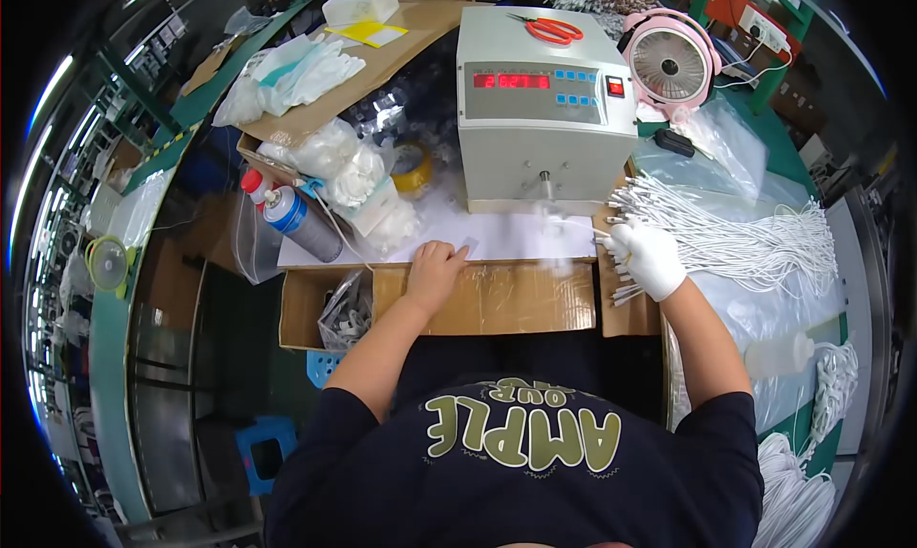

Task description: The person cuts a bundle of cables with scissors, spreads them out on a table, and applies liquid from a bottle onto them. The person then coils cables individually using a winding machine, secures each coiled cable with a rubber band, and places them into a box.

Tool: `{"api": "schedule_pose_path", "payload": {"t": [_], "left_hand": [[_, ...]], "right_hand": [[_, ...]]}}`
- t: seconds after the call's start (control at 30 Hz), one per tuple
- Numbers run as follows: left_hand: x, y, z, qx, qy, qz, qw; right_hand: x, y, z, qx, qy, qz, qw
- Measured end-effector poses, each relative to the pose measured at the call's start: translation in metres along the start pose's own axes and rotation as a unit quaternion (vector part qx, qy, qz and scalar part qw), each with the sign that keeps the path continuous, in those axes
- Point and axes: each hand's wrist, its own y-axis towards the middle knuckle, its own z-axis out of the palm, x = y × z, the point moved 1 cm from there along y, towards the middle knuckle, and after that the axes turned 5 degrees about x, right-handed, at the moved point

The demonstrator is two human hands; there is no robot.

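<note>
Grip of the two hands: the gloved right hand [651,259] has its fingers curled at the near ends of the white cables [764,238], though whether it grasps one cannot be told; the bare left hand [436,273] lies released at the edge of the white sheet [506,241]. The cables lie bundled right of the counting machine [540,157], whose spindle [545,179] stands above a white blur.

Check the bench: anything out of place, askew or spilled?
Red-handled scissors lie loose on top of the grey machine, where vibration might shift them. The blue-labelled can looks tilted, though lens distortion may exaggerate it. Only the right hand is gloved; the left hand is bare. No spill shows.
</note>
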Motion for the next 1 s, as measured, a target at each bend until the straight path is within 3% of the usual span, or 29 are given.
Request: {"api": "schedule_pose_path", "payload": {"t": [0.13, 0.23, 0.3, 0.4, 0.47, 0.53, 0.57, 0.6, 0.63, 0.73, 0.83, 0.93, 1.0], "left_hand": [[-0.004, 0.019, -0.009, -0.066, -0.02, 0.085, 0.994], [0.001, 0.019, -0.006, -0.017, -0.029, 0.087, 0.996], [0.0, 0.012, 0.0, -0.032, -0.047, 0.086, 0.995], [0.005, 0.006, 0.002, -0.024, -0.063, 0.074, 0.995], [0.001, 0.003, -0.001, -0.021, -0.082, 0.055, 0.995], [-0.011, 0.013, -0.012, -0.043, -0.107, 0.028, 0.993], [-0.012, 0.014, -0.012, -0.042, -0.121, 0.023, 0.992], [-0.012, 0.015, -0.012, -0.041, -0.133, 0.018, 0.99], [-0.011, 0.016, -0.013, -0.04, -0.145, 0.013, 0.989], [-0.01, 0.017, -0.008, -0.037, -0.23, -0.085, 0.969], [-0.016, 0.026, -0.015, -0.031, -0.234, -0.088, 0.968], [-0.061, 0.06, -0.046, -0.149, -0.323, -0.073, 0.932], [-0.098, 0.09, -0.078, -0.107, -0.336, -0.024, 0.935]], "right_hand": [[0.015, 0.002, -0.018, -0.005, 0.003, -0.013, 1.0], [0.039, 0.01, -0.01, 0.042, -0.014, -0.037, 0.998], [0.055, 0.01, -0.004, -0.008, -0.017, -0.031, 0.999], [0.054, 0.0, 0.002, 0.058, -0.015, 0.005, 0.998], [0.07, -0.002, 0.013, 0.067, 0.137, 0.113, 0.982], [0.082, -0.003, 0.035, 0.041, 0.333, 0.196, 0.921], [0.092, 0.005, 0.049, -0.064, 0.412, 0.123, 0.901], [0.102, 0.009, 0.06, -0.063, 0.578, 0.186, 0.792], [0.112, 0.013, 0.072, -0.06, 0.721, 0.239, 0.648], [0.124, 0.04, 0.103, -0.199, 0.798, 0.276, 0.497], [0.135, 0.045, 0.083, -0.263, 0.796, 0.255, 0.481], [0.128, 0.045, 0.098, -0.249, 0.803, 0.259, 0.475], [0.12, 0.042, 0.109, -0.215, 0.795, 0.27, 0.499]]}}
